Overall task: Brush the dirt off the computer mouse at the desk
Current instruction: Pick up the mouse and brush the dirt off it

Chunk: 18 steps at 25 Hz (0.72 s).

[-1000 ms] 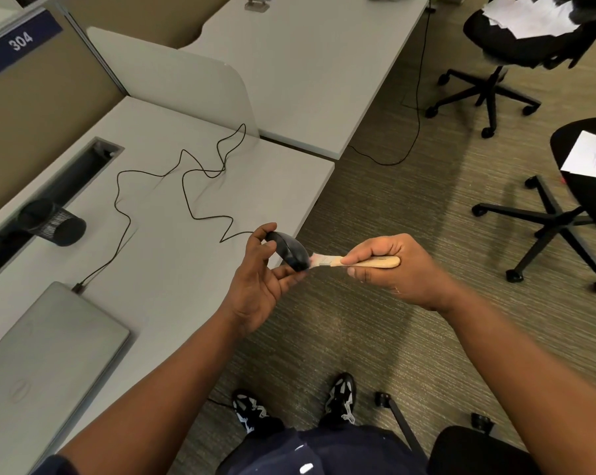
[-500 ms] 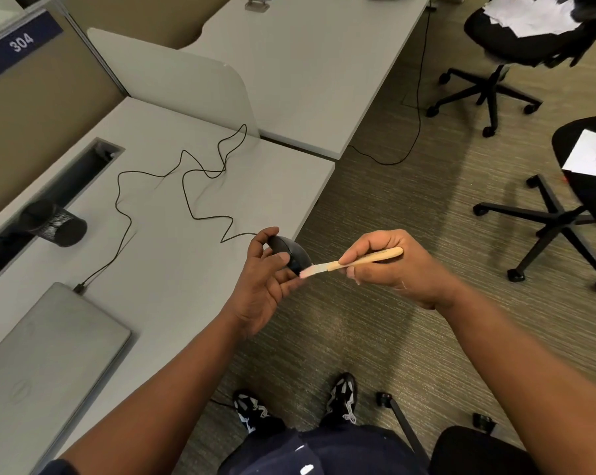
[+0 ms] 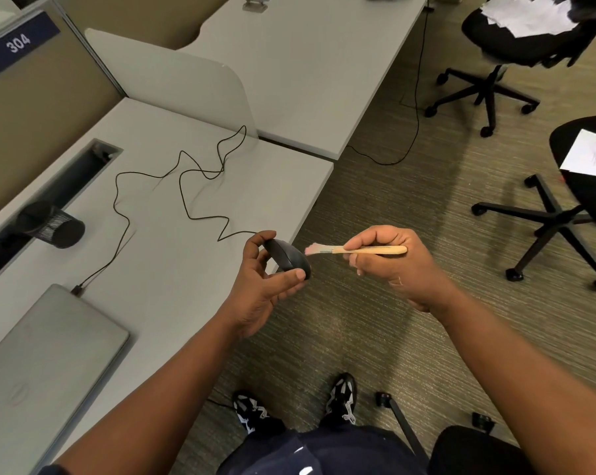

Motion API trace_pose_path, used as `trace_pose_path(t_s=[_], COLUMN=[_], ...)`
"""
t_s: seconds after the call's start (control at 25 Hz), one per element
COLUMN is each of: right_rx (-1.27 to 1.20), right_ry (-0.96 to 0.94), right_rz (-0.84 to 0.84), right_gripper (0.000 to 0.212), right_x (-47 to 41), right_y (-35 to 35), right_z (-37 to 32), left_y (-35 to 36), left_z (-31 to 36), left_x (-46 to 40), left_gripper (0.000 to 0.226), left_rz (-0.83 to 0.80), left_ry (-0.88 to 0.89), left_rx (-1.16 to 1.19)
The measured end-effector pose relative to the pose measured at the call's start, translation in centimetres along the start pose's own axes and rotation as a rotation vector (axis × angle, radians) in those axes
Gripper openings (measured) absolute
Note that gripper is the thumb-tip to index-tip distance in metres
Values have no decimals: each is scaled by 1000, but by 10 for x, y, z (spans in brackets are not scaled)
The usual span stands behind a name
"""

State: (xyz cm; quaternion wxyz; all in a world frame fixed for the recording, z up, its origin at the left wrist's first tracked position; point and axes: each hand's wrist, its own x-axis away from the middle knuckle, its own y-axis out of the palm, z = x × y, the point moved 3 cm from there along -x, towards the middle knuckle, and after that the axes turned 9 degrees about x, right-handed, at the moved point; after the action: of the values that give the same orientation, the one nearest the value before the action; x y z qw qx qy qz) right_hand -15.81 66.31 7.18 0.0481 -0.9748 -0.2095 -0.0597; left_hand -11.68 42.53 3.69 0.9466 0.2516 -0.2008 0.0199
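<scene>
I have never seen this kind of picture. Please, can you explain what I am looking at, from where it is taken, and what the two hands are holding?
There is no machine here. A person wears a camera on the head, so this one view looks forward and down at their own arms and shoes. The left hand holds a black mouse just past the edge of the desk. Its cable winds across the desk to a closed laptop. The right hand grips a small wooden brush, its bristles close to the mouse; I cannot tell if they touch it. A black mesh cup lies on its side on the desk. Office chairs with papers stand on the carpet.
</scene>
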Motion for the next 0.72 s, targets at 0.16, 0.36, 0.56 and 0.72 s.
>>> trace_pose_path(t_s=[0.16,0.36,0.56,0.72], right_rx=[-41,-158,-341,-327], right_ry=[24,47,184,299], right_rz=[51,112,77,40], right_gripper=[15,11,14,16], right_x=[-3,-6,-8,-8], right_y=[-2,-3,6,15], right_z=[1,-4,-5,-1], left_y=[1,1,1,6], left_z=[1,2,-1,1], left_x=[0,1,0,1], left_gripper=[85,91,108,110], left_rz=[-38,-93,-162,-204], left_ry=[-8,-27,-74,-58], left_rx=[-131,-205,-297,-334])
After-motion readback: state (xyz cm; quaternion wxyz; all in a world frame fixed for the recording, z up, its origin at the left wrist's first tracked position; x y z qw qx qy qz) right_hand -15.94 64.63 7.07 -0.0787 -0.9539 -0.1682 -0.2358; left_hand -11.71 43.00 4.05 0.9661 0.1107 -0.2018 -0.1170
